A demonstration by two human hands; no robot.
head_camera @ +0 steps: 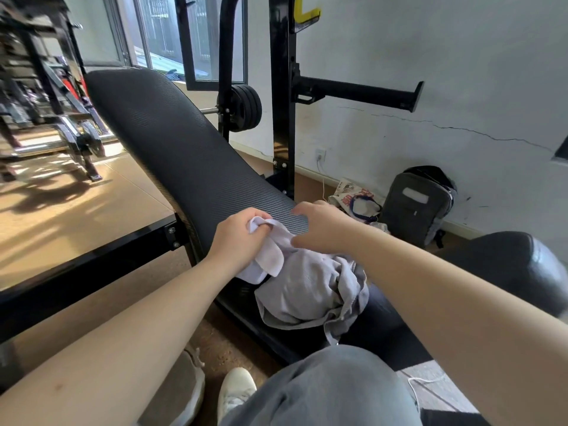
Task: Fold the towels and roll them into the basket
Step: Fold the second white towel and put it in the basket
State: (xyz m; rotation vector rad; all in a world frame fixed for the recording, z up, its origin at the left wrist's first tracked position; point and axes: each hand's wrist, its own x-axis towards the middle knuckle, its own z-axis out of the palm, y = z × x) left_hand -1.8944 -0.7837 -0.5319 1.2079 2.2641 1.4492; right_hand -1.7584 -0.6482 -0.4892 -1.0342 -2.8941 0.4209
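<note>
In left hand (236, 238), crumpled pale towel (270, 259)

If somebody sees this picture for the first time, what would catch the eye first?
In the middle, the left hand grips a pale towel, with the right hand close beside it. Just below them lies a crumpled grey towel heap. Behind, a long black ribbed bench pad slopes up to the left.

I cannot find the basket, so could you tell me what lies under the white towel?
A crumpled grey towel lies under the white towel. Whatever the grey towel covers is hidden, and no basket shows.
</note>
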